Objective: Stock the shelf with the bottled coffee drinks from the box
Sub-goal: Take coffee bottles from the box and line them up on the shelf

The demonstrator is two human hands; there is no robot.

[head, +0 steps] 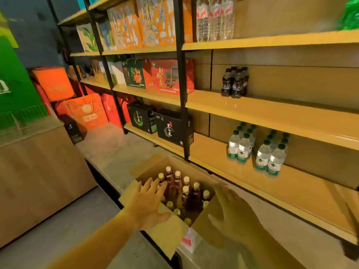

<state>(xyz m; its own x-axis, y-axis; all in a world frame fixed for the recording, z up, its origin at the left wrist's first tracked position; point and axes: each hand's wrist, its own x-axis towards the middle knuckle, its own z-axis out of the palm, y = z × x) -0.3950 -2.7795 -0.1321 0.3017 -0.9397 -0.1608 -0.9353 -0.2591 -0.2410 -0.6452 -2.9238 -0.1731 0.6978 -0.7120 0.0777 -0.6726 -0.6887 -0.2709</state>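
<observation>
An open cardboard box (155, 235) stands on the floor in front of the shelf unit. Several brown coffee bottles (187, 193) with cream caps stand upright inside it, with a few green-capped bottles nearer me. My left hand (149, 200) hovers over the box's left side, fingers spread and straight, tips near the bottle caps. My right hand (231, 210) is blurred, fingers extended, over the box's right flap. Neither hand holds anything. The wooden shelf (272, 113) at mid height has bare board to the right of a few dark bottles.
Dark cola bottles (235, 82) stand on the middle shelf. Green-capped water bottles (256, 150) fill part of the lowest shelf, clear water bottles (214, 18) the top one. Black metal posts (181, 84) divide the bays. Gift boxes (171, 76) crowd the left bay. A wooden counter (38, 171) stands at left.
</observation>
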